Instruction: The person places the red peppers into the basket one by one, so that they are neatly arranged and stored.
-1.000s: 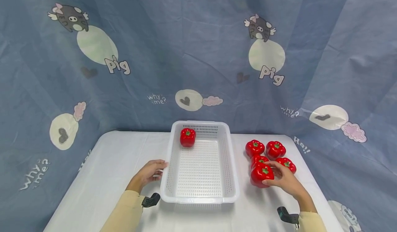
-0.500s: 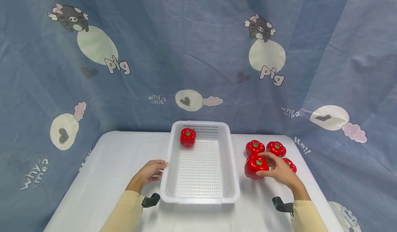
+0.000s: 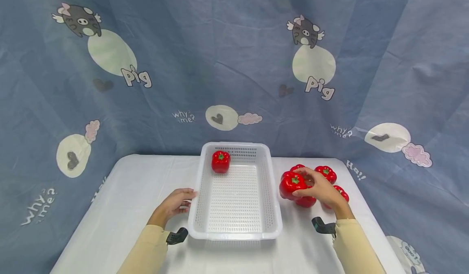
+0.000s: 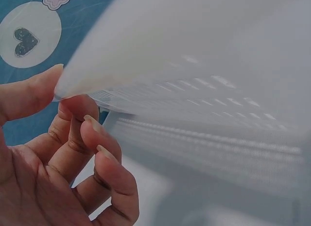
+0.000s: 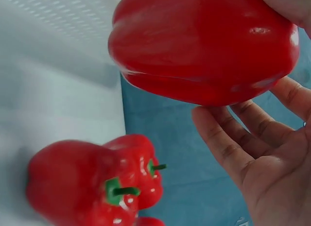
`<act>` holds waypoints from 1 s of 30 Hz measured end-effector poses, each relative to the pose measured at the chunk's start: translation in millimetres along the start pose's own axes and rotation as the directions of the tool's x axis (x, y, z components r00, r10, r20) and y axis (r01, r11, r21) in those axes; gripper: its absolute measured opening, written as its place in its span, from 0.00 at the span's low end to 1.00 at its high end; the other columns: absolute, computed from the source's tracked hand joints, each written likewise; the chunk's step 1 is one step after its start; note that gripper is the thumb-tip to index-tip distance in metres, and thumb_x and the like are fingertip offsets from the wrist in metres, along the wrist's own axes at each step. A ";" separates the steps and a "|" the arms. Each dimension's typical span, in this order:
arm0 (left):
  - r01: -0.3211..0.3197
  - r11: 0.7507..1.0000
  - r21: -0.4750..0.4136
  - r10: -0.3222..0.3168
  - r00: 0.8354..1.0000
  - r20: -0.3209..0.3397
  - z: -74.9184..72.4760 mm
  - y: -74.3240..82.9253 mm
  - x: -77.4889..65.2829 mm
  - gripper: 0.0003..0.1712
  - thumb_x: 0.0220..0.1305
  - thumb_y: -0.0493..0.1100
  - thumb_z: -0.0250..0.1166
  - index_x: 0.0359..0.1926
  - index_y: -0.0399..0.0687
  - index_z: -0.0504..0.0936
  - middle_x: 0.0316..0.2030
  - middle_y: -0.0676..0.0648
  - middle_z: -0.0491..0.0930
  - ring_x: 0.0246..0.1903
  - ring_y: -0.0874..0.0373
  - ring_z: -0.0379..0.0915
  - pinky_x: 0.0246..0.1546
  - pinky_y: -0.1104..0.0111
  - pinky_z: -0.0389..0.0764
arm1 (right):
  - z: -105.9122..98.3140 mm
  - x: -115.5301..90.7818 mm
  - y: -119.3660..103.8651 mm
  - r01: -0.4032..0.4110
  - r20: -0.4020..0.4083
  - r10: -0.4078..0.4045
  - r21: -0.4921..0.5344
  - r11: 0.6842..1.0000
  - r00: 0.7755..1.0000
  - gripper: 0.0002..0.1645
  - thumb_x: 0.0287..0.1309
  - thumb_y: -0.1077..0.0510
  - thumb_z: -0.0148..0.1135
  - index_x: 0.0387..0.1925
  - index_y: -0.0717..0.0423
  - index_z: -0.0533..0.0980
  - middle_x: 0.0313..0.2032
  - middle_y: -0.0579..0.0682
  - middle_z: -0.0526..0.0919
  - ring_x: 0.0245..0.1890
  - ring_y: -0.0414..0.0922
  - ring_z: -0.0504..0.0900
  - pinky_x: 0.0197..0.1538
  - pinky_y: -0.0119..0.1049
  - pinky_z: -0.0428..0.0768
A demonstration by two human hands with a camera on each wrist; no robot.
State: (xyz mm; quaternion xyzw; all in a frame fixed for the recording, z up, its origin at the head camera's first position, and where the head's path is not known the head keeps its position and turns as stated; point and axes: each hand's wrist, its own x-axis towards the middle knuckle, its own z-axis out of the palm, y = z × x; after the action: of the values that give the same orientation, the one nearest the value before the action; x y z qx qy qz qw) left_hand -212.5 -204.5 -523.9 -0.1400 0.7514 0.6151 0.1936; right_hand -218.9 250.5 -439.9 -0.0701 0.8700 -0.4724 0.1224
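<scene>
A red bell pepper (image 3: 291,187) is held between the thumb and fingers of my right hand (image 3: 324,190), raised beside the right wall of a white plastic basket (image 3: 234,202). In the right wrist view this bell pepper (image 5: 199,46) fills the top, green-stemmed ones lying below it. My left hand (image 3: 176,204) is at the basket's left side. The left wrist view has its thumb and forefinger pinching the basket's rim (image 4: 73,85), other fingers loosely curled. Another red bell pepper (image 3: 221,163) stands inside the basket at the back left corner.
Several more red peppers lie on the white table right of the basket, among them a back one (image 3: 326,174), one at the right (image 3: 341,193) and one partly hidden under the held pepper (image 3: 306,202). A blue printed curtain (image 3: 234,70) hangs behind the table (image 3: 154,176).
My right hand has lifted the front pepper and carried it left and away from me, toward the basket. The left hand and the basket look the same.
</scene>
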 end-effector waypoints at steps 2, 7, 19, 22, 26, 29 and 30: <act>-0.001 1.000 0.000 0.001 1.000 0.001 -0.3 0.0 -0.6 0.22 0.66 0.45 0.61 0.54 0.33 0.76 0.36 0.46 0.81 0.32 0.55 0.72 0.31 0.68 0.76 | -0.1 4.2 -3.5 -0.005 0.010 0.005 -0.013 1.000 1.000 0.49 0.37 0.50 0.80 0.63 0.51 0.67 0.60 0.60 0.70 0.60 0.62 0.66 0.46 0.49 0.81; 0.005 1.000 -0.006 -0.005 1.000 -0.003 0.1 0.1 -0.5 0.21 0.66 0.44 0.61 0.54 0.33 0.76 0.35 0.46 0.81 0.32 0.55 0.72 0.31 0.68 0.76 | -0.7 16.0 -12.6 0.025 0.033 -0.024 -0.050 0.998 0.999 0.49 0.36 0.50 0.80 0.62 0.49 0.68 0.59 0.58 0.71 0.60 0.60 0.67 0.46 0.49 0.81; 0.004 1.000 -0.010 -0.004 1.000 0.002 1.5 -0.6 0.8 0.23 0.65 0.46 0.62 0.54 0.34 0.75 0.35 0.46 0.81 0.32 0.55 0.72 0.32 0.68 0.75 | 14.1 38.6 -28.5 0.055 0.048 -0.055 0.003 0.998 0.997 0.49 0.37 0.51 0.80 0.62 0.52 0.67 0.58 0.58 0.72 0.58 0.60 0.70 0.46 0.48 0.81; 0.002 1.000 -0.008 -0.002 1.000 0.002 1.3 -1.2 0.4 0.23 0.65 0.46 0.61 0.54 0.34 0.75 0.35 0.46 0.81 0.32 0.55 0.72 0.32 0.67 0.76 | 19.1 41.7 -30.2 0.054 0.056 -0.056 0.040 0.998 0.997 0.48 0.38 0.52 0.80 0.63 0.53 0.67 0.58 0.59 0.72 0.58 0.60 0.70 0.46 0.47 0.81; 0.002 1.000 -0.012 -0.002 1.000 0.000 0.8 -1.5 -0.3 0.23 0.65 0.46 0.61 0.55 0.34 0.75 0.34 0.46 0.81 0.31 0.56 0.72 0.31 0.67 0.75 | 26.2 46.6 -34.5 0.080 0.066 -0.084 0.053 0.995 0.994 0.46 0.40 0.54 0.79 0.62 0.55 0.67 0.58 0.59 0.72 0.58 0.60 0.71 0.48 0.48 0.80; 0.000 1.000 -0.018 0.000 1.000 0.002 1.2 -1.5 -1.3 0.23 0.66 0.46 0.61 0.55 0.34 0.75 0.33 0.47 0.81 0.30 0.56 0.72 0.32 0.67 0.75 | 32.5 49.9 -39.5 0.084 0.059 -0.086 0.035 0.996 0.995 0.45 0.40 0.55 0.79 0.62 0.54 0.68 0.58 0.58 0.73 0.58 0.59 0.71 0.48 0.48 0.80; 0.000 1.000 -0.022 0.000 1.000 0.003 1.4 -1.3 -2.1 0.23 0.66 0.46 0.61 0.55 0.34 0.75 0.33 0.47 0.81 0.30 0.56 0.72 0.32 0.67 0.75 | 34.6 50.5 -41.3 0.085 0.062 -0.087 0.029 0.996 0.994 0.45 0.40 0.56 0.78 0.62 0.54 0.67 0.58 0.58 0.72 0.59 0.59 0.70 0.48 0.48 0.80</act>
State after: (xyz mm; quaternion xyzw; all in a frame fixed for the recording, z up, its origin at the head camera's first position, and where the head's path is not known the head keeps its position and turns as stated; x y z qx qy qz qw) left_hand -209.9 -203.4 -524.3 -0.1411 0.7443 0.6235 0.1933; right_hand -257.5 188.2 -430.7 -0.1207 0.8557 -0.4861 0.1304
